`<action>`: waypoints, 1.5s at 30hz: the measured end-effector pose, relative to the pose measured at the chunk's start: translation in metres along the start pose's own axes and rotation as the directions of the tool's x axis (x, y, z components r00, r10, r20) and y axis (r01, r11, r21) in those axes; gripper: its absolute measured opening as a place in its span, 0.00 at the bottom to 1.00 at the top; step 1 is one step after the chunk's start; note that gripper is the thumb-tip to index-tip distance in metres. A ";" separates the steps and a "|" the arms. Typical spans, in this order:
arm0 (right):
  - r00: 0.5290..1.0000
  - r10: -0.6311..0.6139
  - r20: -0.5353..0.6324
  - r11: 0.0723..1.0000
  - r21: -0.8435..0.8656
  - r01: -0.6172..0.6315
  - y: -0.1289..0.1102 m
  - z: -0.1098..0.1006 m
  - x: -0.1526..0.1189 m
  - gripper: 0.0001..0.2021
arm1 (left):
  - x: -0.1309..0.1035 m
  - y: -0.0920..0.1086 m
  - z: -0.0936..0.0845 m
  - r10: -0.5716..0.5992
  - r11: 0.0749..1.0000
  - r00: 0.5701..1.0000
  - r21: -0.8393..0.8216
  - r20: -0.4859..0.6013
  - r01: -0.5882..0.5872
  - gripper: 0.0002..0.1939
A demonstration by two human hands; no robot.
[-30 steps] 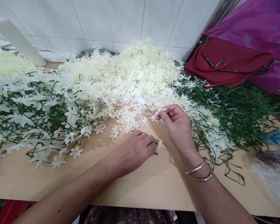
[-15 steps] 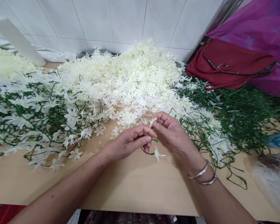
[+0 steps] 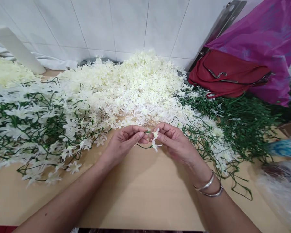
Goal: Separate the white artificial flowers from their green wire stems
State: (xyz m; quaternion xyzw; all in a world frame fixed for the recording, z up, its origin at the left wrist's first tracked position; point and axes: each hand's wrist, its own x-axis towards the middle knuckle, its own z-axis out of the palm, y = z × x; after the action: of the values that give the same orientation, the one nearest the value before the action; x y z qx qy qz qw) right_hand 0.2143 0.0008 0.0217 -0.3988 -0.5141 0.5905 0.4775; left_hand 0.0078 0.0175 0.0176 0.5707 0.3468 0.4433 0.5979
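My left hand [image 3: 128, 140] is closed in a pinch on a thin green artificial stem [image 3: 145, 147], whose green tip points right from between the fingers. One branch of this stem curves below the fingertips and carries a white artificial flower [image 3: 156, 146]. Between thumb and fingers my right hand [image 3: 173, 139] pinches a small white flower head [image 3: 156, 133], close to the stem tip. Whether tip and flower head touch is too small to tell. Both hands are just above the table [image 3: 135, 191].
Loose white flower heads [image 3: 145, 84] are heaped behind the hands. Flowers on green stems [image 3: 38, 126] lie at left, bare green stems [image 3: 247, 123] at right. A red bag [image 3: 228, 72], a purple plastic bag [image 3: 259, 38], clear plastic [image 3: 281, 187] and a white roll [image 3: 19, 48] stand around.
My left hand has turned and shifted slightly left, bringing the stem tip level with the flower head in my right hand. The view has tilted slightly.
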 end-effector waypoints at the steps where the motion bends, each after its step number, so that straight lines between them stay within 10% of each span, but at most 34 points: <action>1: 1.000 0.005 -0.001 1.000 0.001 -0.005 0.000 0.000 0.000 0.15 | 0.000 0.000 0.000 -0.004 1.000 1.000 -0.005 -0.008 0.004 0.14; 45: 0.963 0.264 0.053 0.964 -0.035 -0.262 -0.005 0.007 0.003 0.20 | -0.007 -0.017 0.005 -0.042 0.987 0.996 0.158 0.073 0.030 0.09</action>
State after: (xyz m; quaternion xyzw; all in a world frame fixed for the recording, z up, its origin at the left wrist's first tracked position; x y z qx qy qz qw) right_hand 0.2073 0.0024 0.0277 -0.4529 -0.4782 0.6526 0.3745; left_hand 0.0122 0.0099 0.0003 0.6260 0.3679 0.3817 0.5719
